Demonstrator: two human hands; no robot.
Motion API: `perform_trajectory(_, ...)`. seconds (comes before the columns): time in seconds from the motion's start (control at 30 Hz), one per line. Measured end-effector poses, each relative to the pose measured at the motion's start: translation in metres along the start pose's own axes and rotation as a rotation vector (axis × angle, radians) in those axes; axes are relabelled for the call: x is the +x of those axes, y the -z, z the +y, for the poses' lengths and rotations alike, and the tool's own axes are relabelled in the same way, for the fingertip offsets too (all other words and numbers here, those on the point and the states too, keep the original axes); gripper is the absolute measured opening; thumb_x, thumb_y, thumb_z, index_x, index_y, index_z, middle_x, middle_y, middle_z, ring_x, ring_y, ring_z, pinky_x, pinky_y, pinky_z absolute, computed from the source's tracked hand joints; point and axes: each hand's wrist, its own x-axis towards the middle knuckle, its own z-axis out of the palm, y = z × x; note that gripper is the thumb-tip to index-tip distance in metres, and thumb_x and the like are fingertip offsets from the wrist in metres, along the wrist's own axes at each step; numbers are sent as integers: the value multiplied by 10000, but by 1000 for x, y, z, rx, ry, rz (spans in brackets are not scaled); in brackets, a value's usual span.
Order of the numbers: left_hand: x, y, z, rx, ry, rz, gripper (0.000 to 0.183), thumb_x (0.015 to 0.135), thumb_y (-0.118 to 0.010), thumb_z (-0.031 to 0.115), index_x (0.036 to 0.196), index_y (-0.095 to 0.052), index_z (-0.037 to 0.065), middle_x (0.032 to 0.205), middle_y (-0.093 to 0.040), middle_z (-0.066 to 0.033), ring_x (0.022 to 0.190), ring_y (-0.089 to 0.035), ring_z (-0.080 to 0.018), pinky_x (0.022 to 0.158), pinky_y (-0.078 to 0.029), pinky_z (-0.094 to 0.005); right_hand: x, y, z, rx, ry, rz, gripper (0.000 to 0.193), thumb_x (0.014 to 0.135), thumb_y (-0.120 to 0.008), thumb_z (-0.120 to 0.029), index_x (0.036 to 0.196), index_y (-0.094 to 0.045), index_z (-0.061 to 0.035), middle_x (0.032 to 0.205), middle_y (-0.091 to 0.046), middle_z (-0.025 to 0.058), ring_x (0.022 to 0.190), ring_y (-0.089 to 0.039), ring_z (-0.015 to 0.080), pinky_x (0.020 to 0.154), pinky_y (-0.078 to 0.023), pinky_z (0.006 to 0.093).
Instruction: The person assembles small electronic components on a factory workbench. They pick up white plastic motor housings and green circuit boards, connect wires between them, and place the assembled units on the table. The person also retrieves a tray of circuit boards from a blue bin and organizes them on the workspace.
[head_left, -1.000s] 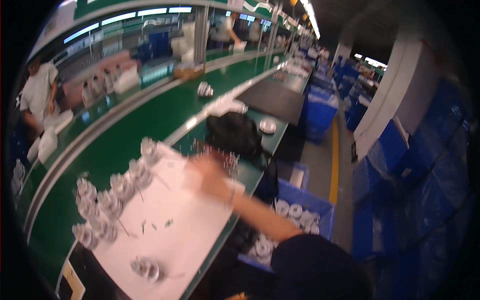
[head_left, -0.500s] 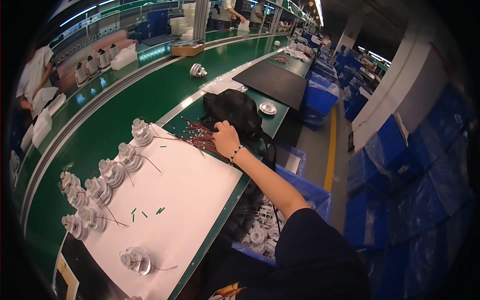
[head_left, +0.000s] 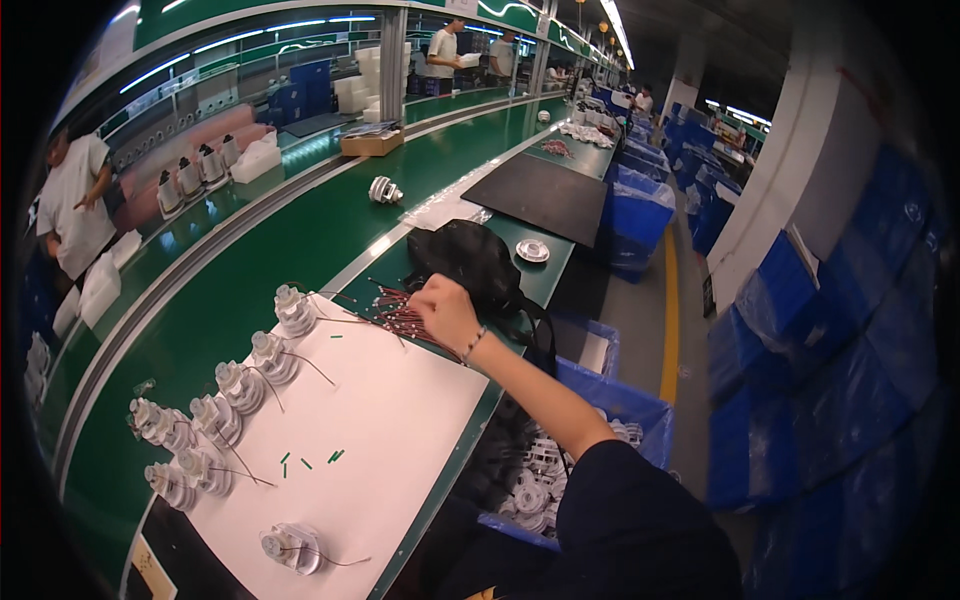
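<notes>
My right hand (head_left: 446, 313) reaches out over a bundle of thin dark red wires (head_left: 400, 312) with pale ends. Its fingers are curled together at the bundle; whatever sits between the fingertips is hidden. A black bag (head_left: 465, 262) lies just beyond the hand. Left of the wires, a white sheet (head_left: 380, 430) covers the bench. Along its far left edge stand several white and clear round parts (head_left: 238, 385) with thin wires trailing from them. One more such part (head_left: 290, 546) sits apart near the front. Small green strips (head_left: 306, 462) are scattered on the sheet. My left hand is out of view.
A blue bin (head_left: 650, 420) of white plastic parts stands right of the bench. A silver round part (head_left: 532, 250) and a black mat (head_left: 540, 195) lie farther along. Past the green conveyor (head_left: 330, 235), a person (head_left: 80, 210) stands at left. Blue crates (head_left: 780, 380) are stacked at right.
The view has tilted up a little, so the bench sits lower in the picture. My right hand stays at the wires, its fingers drawn closer together. The person at left has changed posture.
</notes>
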Motion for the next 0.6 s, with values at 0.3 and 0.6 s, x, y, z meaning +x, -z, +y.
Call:
perform_trajectory(0.3,86,-37,87,1094,-1036,-144,617,808,-580,299,1293,-322,18,1275,-362,-210,1044,-496,-321,755,-468,-320,-113,-39,-168,227,559,-567,94,667,-627,-102,663,-543,-60,734,-482,55,716,-484,215,633,-394,317)
perform_trajectory(0.6,109,-84,46,537,-446,-367,302,734,-678,237,901,-592,1,802,-607,-129,691,-611,-206,602,-478,-287,-116,-79,-203,165,484,-609,68,605,-598,-100,618,-553,-52,790,-491,79,792,-477,214,662,-394,311)
